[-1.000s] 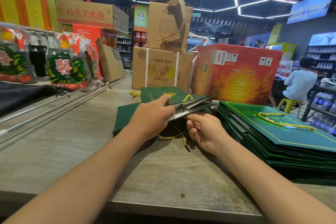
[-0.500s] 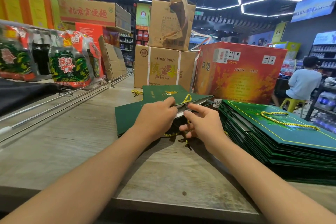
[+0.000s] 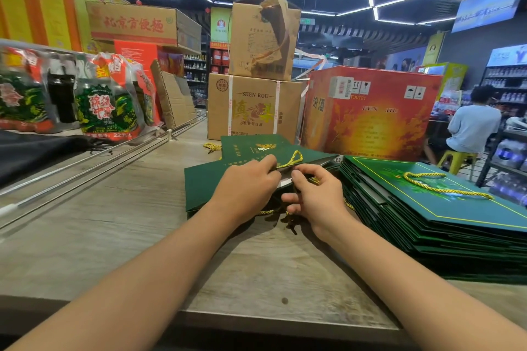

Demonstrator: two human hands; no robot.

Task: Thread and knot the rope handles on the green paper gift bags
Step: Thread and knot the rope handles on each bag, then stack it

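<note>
On the wooden tabletop (image 3: 99,236), both hands have closed together: left hand (image 3: 245,188) pinches the flat green paper gift bag (image 3: 205,182); right hand (image 3: 316,196) grips the yellow twisted rope handle (image 3: 291,161), its end hidden.

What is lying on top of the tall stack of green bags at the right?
A yellow rope handle lies looped on the top bag of the stack, on its printed face. Nothing else rests there. The bags beneath show only their edges, so their handles cannot be seen.

Two bare forearms, no sleeves visible; hands (image 3: 248,188) (image 3: 316,199) bare, no gloves, rings or watch.
</note>
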